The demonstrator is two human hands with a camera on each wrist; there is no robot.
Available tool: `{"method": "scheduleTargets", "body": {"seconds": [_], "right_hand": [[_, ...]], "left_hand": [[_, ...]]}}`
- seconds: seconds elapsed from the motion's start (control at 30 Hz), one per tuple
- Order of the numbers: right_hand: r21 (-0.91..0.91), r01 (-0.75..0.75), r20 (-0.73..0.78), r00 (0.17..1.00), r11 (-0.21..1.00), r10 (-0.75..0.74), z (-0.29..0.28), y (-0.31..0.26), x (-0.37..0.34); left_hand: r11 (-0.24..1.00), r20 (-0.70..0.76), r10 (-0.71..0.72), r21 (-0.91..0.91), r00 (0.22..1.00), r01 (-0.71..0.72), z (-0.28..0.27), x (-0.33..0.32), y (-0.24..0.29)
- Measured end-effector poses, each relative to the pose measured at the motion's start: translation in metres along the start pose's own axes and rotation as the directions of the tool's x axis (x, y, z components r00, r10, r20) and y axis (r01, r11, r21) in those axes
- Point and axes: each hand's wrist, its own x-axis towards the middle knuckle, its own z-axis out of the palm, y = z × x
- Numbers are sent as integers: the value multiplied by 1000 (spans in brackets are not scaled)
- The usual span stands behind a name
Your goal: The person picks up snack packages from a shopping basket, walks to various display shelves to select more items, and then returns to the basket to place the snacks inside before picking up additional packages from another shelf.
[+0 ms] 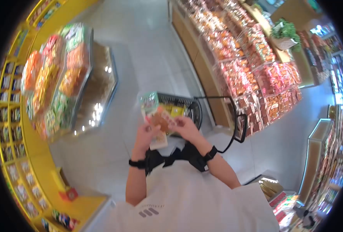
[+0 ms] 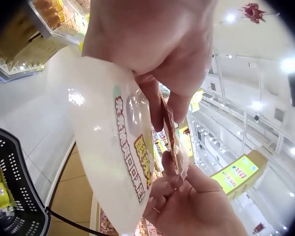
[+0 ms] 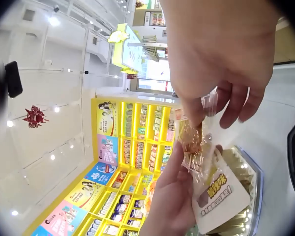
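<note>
Both hands hold a small clear packet [image 1: 160, 123] with brownish-orange food inside, in front of the body. My left hand [image 1: 145, 135] grips its near side, thumb on the front, and also holds a white printed pouch [image 2: 110, 147]. In the right wrist view the pouch hangs below and behind the packet [image 3: 191, 140]. My right hand [image 1: 186, 128] pinches the packet's other end, thumb and forefinger at the clear wrapper edge. The remaining right fingers [image 3: 243, 105] are bent loosely. Beneath the hands is a black shopping basket [image 1: 196, 112] with yellow packs [image 1: 177, 111] in it.
The basket's black handle [image 1: 233, 106] sticks out to the right. A long counter of wrapped snacks [image 1: 233, 73] runs along the right, and a bin of bagged goods [image 1: 72, 79] stands on the left. Yellow shelves [image 1: 36, 154] line the far left. Grey floor [image 1: 140, 46] lies between.
</note>
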Motion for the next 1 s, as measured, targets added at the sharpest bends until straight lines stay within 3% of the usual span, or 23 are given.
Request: {"method": "scheduleTargets", "body": {"seconds": [0.03, 0.07, 0.1, 0.13, 0.2, 0.23, 0.3, 0.33, 0.4, 0.47, 0.53, 0.57, 0.6, 0.63, 0.67, 0.73, 0.8, 0.83, 0.87, 0.9, 0.93, 1.0], "right_hand": [[3, 21, 13, 1000, 1000, -21, 12, -9, 2], [29, 66, 13, 998, 997, -66, 26, -13, 5], [259, 53, 52, 996, 964, -69, 45, -24, 7], [270, 91, 18, 995, 958, -100, 66, -30, 8], [178, -46, 24, 999, 983, 42, 104, -40, 13], [212, 13, 5, 1000, 977, -14, 129, -32, 22], [125, 5, -15, 1000, 992, -3, 175, -28, 33], [54, -20, -27, 999, 998, 22, 197, -32, 42], [90, -22, 8, 1000, 996, 21, 232, -39, 57], [34, -89, 57, 995, 995, 86, 254, -48, 72], [84, -102, 37, 994, 991, 100, 268, -64, 77], [315, -32, 23, 999, 948, 26, 272, -62, 84], [525, 43, -5, 999, 850, -47, 274, -59, 91], [416, 59, 12, 997, 908, -71, 277, -55, 96], [421, 61, 4, 998, 905, -69, 281, -49, 101], [-28, -10, -4, 1000, 1000, 10, 289, -47, 110], [3, -26, -46, 999, 1000, 26, 288, -47, 121], [49, 44, -183, 982, 998, -35, 287, -48, 129], [82, 121, -321, 943, 989, -89, 285, -50, 138], [187, 178, -401, 911, 966, -91, 279, -52, 150], [192, 183, -413, 906, 964, -89, 269, -56, 162], [336, 351, -579, 809, 874, -103, 240, -68, 187]], "left_hand": [[983, -25, 7, -182, 1000, -11, -12, -4, 6], [985, -14, 41, -168, 999, -43, -50, 4, -19], [979, 22, 4, -203, 1000, 1, -75, 0, -14], [985, 73, -6, -171, 997, 18, -104, -3, -10], [993, 141, 21, -119, 990, -4, -153, -9, 3], [992, 154, 36, -123, 987, -17, -174, -16, 14], [994, 256, 55, 73, 965, -76, -210, -25, 37], [993, 261, 65, 74, 963, -87, -228, -27, 41], [965, 241, -67, 262, 968, 1, -254, -35, 44], [979, 240, -9, 200, 971, -40, -265, -38, 42], [1000, 120, 21, 6, 993, -21, -278, -31, 27], [1000, 136, 12, 11, 991, -13, -282, -26, 23], [990, 31, -8, -139, 999, 12, -281, -19, 26], [958, -74, -43, -285, 996, 20, -279, -10, 32], [960, -67, -47, -279, 997, 26, -277, -3, 39], [993, -69, -25, -115, 997, 17, -274, 11, 58], [1000, -21, -14, 11, 1000, 14, -276, 33, 67], [992, 22, 2, 125, 1000, -4, -277, 46, 71], [991, 34, -1, 132, 999, -4, -277, 60, 75], [985, 32, 88, 147, 996, -92, -277, 75, 78], [970, 32, 177, 163, 984, -180, -277, 91, 81], [980, 41, 158, 116, 987, -162, -282, 125, 91]]}}
